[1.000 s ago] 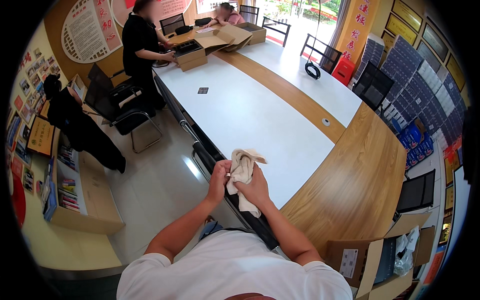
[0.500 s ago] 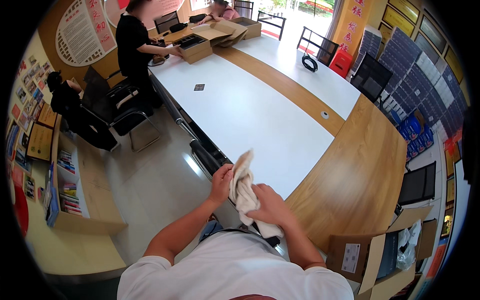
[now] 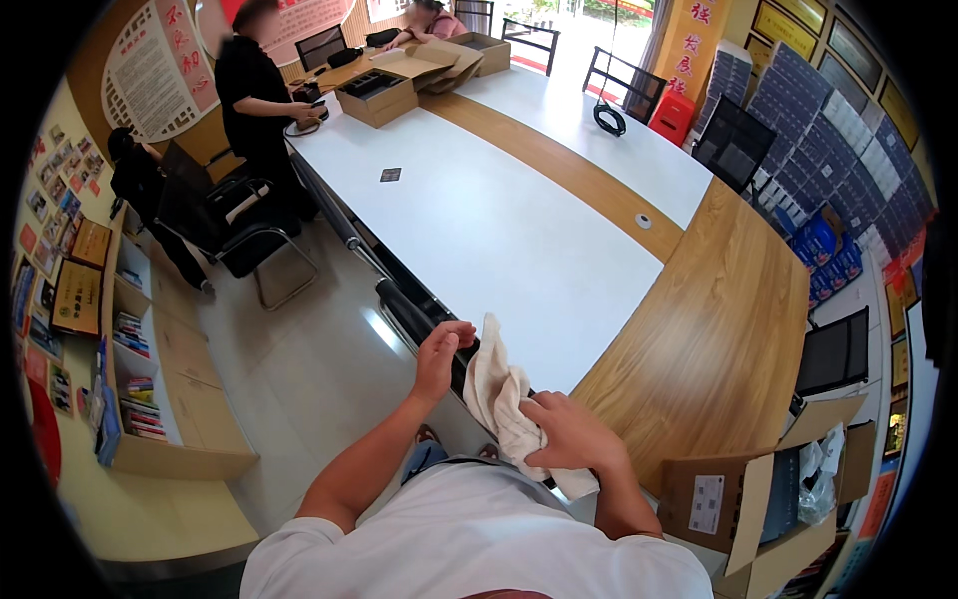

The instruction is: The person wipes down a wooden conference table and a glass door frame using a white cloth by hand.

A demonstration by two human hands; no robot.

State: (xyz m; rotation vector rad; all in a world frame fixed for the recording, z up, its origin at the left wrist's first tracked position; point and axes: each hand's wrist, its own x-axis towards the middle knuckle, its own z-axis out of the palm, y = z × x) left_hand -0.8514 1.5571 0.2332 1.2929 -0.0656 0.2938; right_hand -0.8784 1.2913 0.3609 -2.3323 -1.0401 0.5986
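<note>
A crumpled cream cloth hangs over the near edge of the white tabletop. My right hand grips its lower part, with fingers and thumb closed on the fabric. Just left of the cloth's upper end is my left hand, its fingers bent loosely and parted from the thumb. A narrow gap separates it from the cloth, and it holds nothing.
A wooden table section curves along the right. Beside it stands an open carton with plastic wrapping. Black chairs line the left side. A person in black stands by a cardboard box; a coiled cable lies farther right.
My left hand has let go of the cloth. My right hand has moved slightly right with it, and the cloth hangs looser. The person in black has drawn a hand back from the box.
</note>
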